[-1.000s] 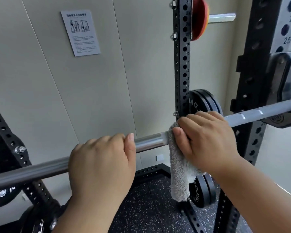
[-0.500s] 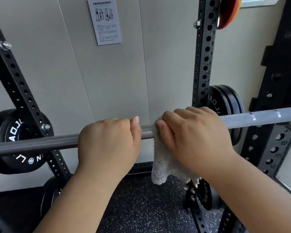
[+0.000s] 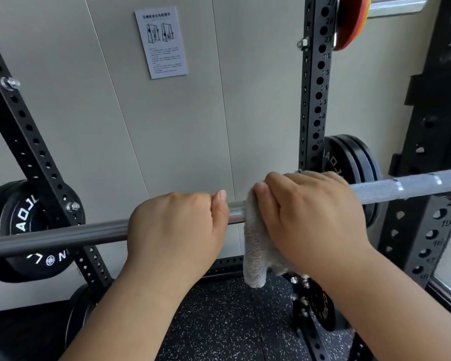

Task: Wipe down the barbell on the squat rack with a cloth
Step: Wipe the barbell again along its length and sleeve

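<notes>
A steel barbell (image 3: 63, 235) runs across the view, rising a little to the right, where its knurled part (image 3: 412, 187) shows. My left hand (image 3: 175, 227) grips the bar near its middle, fingers curled over the top. Just to its right, my right hand (image 3: 313, 217) holds a grey cloth (image 3: 255, 251) wrapped over the bar. The cloth's loose end hangs below the bar. A short shiny stretch of bar shows between the two hands.
Black perforated rack uprights stand at the left (image 3: 31, 142), centre right (image 3: 315, 95) and far right (image 3: 425, 230). Black weight plates hang at the left (image 3: 18, 222) and behind the bar at the right (image 3: 349, 157). An orange plate (image 3: 349, 22) sits high up. An instruction sheet (image 3: 162, 43) hangs on the wall.
My right hand has slid the cloth leftward along the bar toward my left hand, so the gap between the hands has narrowed. My head has turned left, bringing the left plates into view.
</notes>
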Demonstrator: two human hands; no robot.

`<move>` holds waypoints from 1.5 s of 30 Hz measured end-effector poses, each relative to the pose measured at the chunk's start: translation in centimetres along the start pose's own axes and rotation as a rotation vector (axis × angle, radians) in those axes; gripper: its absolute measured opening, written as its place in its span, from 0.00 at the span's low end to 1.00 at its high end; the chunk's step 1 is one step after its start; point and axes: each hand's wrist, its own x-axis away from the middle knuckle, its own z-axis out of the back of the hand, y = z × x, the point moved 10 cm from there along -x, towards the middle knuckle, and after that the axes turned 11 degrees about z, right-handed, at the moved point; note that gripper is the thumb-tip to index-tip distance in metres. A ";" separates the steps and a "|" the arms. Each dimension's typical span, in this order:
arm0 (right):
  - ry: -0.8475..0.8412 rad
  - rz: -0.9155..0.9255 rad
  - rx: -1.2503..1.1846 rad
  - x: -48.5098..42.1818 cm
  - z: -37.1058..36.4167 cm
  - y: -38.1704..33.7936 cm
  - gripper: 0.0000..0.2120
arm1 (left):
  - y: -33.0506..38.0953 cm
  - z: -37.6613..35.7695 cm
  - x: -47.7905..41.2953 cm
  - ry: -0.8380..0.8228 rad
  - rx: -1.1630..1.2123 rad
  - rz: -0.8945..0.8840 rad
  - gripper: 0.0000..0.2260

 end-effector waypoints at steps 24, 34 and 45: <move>0.048 -0.025 0.034 -0.5 0.2 0.2 0.19 | 0.9 0.0 2.5 0.110 0.163 -0.034 0.15; 0.106 0.118 0.058 2.8 0.6 -0.1 0.17 | 1.5 0.4 0.1 0.143 0.102 -0.055 0.25; -0.028 0.198 -0.005 1.9 -0.5 -1.2 0.22 | 1.9 -0.2 -1.1 -0.067 -0.027 -0.031 0.29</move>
